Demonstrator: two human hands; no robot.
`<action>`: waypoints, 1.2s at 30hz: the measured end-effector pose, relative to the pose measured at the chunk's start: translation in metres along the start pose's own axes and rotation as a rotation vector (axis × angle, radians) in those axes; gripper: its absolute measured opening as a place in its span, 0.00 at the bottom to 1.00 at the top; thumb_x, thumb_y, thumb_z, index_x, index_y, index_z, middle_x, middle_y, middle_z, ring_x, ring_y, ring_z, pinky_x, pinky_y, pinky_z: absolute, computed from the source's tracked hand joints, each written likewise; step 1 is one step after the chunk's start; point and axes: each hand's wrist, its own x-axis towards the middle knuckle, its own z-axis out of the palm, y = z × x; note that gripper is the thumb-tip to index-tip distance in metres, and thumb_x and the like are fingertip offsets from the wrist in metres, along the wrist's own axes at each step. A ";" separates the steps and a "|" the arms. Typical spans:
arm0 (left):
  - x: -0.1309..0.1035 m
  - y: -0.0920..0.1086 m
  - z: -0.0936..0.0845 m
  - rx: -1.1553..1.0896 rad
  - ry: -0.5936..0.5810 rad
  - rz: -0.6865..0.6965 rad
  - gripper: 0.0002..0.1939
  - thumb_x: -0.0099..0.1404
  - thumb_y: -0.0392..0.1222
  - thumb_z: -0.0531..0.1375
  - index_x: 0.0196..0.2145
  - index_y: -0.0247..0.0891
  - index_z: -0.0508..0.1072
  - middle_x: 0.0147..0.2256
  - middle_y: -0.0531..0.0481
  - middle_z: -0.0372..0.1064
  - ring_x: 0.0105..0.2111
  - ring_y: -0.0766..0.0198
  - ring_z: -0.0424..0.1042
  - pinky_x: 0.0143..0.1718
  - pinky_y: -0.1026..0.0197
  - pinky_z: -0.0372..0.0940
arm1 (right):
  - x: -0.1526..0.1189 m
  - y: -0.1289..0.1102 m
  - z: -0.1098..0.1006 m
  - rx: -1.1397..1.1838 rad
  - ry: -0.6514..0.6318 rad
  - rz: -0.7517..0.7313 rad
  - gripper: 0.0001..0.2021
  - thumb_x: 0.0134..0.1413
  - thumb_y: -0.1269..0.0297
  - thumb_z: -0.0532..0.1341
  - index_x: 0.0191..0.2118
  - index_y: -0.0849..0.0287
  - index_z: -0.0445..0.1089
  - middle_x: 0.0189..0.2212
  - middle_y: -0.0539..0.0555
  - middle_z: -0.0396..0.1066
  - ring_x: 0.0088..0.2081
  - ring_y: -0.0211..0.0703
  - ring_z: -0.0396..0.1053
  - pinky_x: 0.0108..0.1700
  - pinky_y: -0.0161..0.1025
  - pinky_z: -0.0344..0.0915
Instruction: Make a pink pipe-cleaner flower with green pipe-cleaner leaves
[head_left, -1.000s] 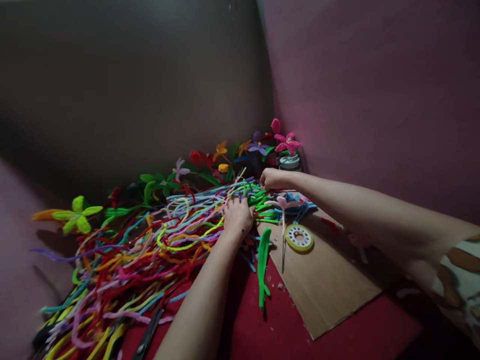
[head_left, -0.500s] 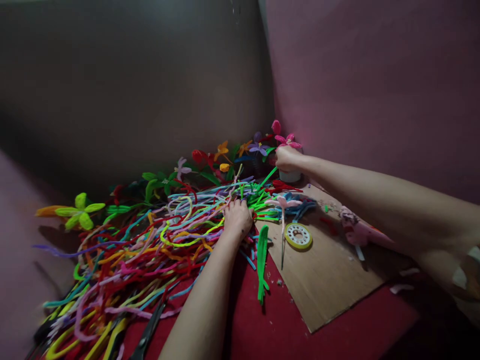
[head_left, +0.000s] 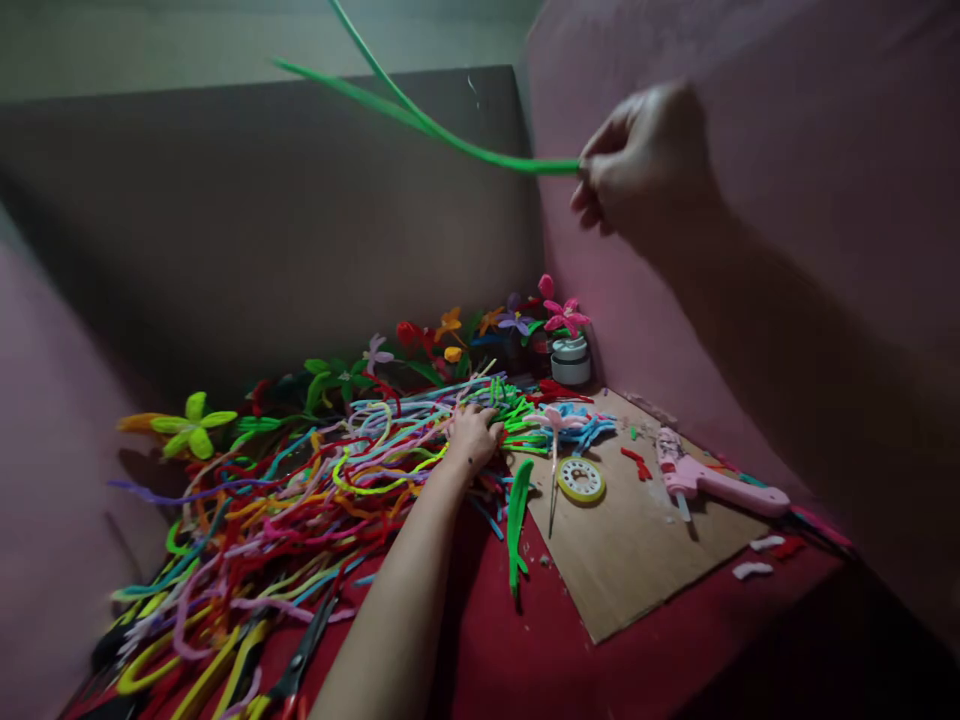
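High at the right, my right hand (head_left: 637, 155) pinches the ends of long green pipe cleaners (head_left: 480, 152), which stretch out to the upper left. My left hand (head_left: 474, 437) rests on the big pile of coloured pipe cleaners (head_left: 360, 480), at the edge of a bunch of short green pieces (head_left: 525, 425); its fingers are spread. Just right of it lie a pale pink flower on a stem (head_left: 555, 420) and a yellow tape roll (head_left: 581, 480). A green leaf shape (head_left: 517, 525) lies nearer on the red cloth.
A pink glue gun (head_left: 720, 485) lies on the cardboard (head_left: 637, 560). Scissors (head_left: 304, 650) are at the front left. Finished flowers (head_left: 193, 425) line the back, with a white jar (head_left: 571, 362) by the wall.
My right hand has risen from beside the jar, drawing the green pipe cleaners up out of the pile. My left hand has stayed on the pile. The view has shifted slightly.
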 end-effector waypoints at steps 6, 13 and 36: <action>-0.050 0.018 -0.068 -0.714 0.152 0.045 0.20 0.56 0.44 0.59 0.48 0.41 0.69 0.38 0.47 0.70 0.40 0.60 0.66 0.43 0.56 0.59 | -0.104 0.007 0.047 0.443 -0.450 0.340 0.05 0.48 0.74 0.55 0.24 0.64 0.63 0.16 0.52 0.66 0.14 0.32 0.62 0.13 0.27 0.56; -0.108 0.007 -0.105 -1.585 0.405 -0.096 0.13 0.52 0.42 0.63 0.36 0.39 0.73 0.25 0.54 0.67 0.23 0.72 0.65 0.26 0.67 0.60 | -0.164 0.019 0.067 0.565 -0.632 0.583 0.05 0.45 0.75 0.57 0.22 0.63 0.63 0.14 0.50 0.66 0.13 0.32 0.62 0.11 0.26 0.53; -0.140 -0.016 -0.075 -1.631 0.115 -0.413 0.15 0.45 0.42 0.67 0.27 0.27 0.73 0.14 0.55 0.61 0.13 0.74 0.59 0.12 0.70 0.55 | -0.212 0.007 0.124 0.604 -0.940 0.498 0.04 0.37 0.71 0.62 0.25 0.64 0.68 0.16 0.47 0.66 0.16 0.29 0.58 0.19 0.28 0.53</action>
